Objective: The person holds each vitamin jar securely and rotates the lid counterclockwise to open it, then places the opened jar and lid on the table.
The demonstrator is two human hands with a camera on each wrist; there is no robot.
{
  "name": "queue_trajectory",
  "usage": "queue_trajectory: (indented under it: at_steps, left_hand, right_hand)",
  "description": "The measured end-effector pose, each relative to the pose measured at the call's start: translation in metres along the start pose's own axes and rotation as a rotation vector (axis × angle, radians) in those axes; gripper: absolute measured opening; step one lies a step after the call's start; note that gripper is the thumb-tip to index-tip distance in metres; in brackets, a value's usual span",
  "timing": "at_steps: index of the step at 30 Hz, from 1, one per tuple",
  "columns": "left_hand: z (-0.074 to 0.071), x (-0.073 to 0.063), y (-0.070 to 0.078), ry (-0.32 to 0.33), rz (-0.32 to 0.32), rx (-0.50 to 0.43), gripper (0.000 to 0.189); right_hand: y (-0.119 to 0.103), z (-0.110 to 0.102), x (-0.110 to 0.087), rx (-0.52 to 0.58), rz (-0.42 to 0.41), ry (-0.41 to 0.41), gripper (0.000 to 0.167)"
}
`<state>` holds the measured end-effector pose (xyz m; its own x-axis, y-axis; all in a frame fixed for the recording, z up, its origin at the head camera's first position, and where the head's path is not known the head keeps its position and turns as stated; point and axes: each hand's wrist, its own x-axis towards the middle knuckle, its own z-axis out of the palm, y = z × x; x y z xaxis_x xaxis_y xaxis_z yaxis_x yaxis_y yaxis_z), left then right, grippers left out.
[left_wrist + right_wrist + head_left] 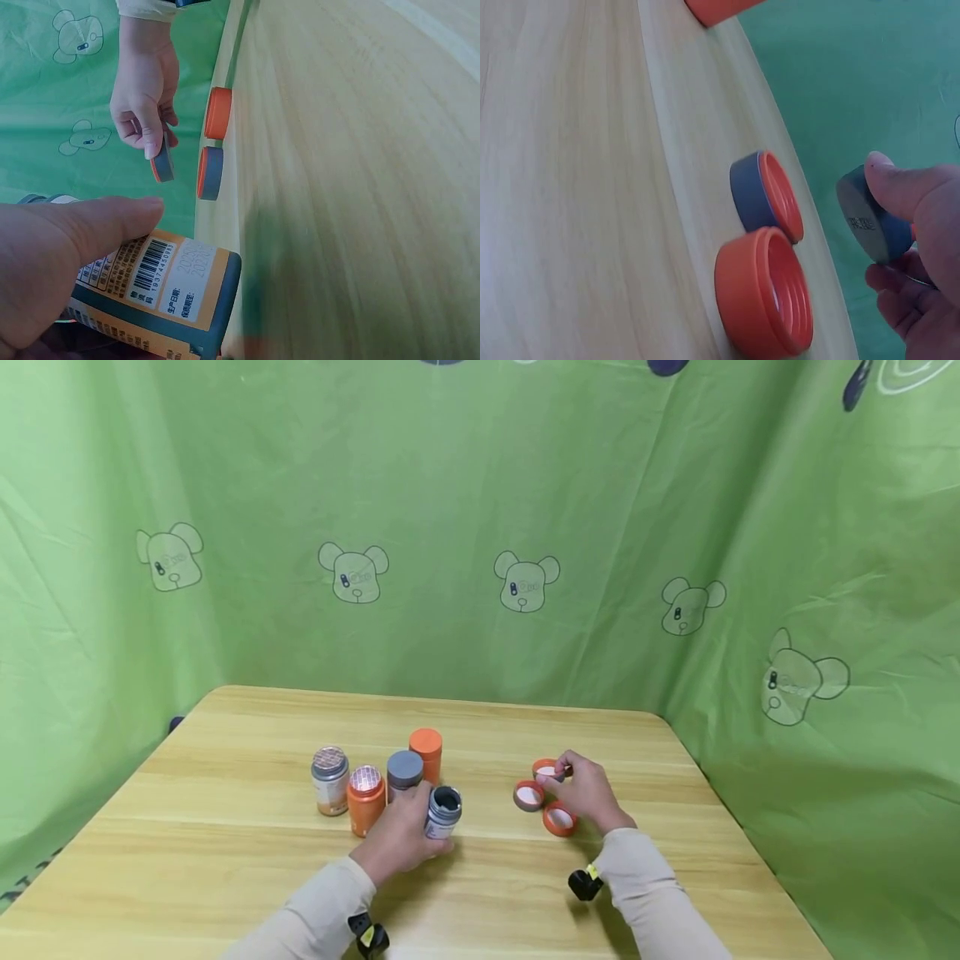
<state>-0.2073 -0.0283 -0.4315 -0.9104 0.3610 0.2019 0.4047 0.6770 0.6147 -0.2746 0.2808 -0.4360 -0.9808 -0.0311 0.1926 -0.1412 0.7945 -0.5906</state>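
My left hand grips a grey plastic bottle round its body. The bottle has no lid and its dark mouth faces up; in the left wrist view its barcode label shows under my thumb. My right hand pinches a grey lid with an orange inside, raised above the table in both wrist views. Beside that hand, a grey lid and an orange lid lie on the table, white liners facing up.
Left of the held bottle stand a foil-topped grey bottle, a foil-topped orange bottle, a capped grey bottle partly behind my left hand, and a capped orange bottle. Green curtain surrounds the wooden table.
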Motion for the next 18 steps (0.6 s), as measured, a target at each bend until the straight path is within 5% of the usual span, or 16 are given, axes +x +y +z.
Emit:
queue_trajectory:
  at_steps: [18]
  left_hand:
    - [0.002,0.001,-0.003,0.019,0.02,0.01,0.066]
  right_hand:
    - [0.027,0.001,-0.001,-0.114,0.091,-0.027,0.031]
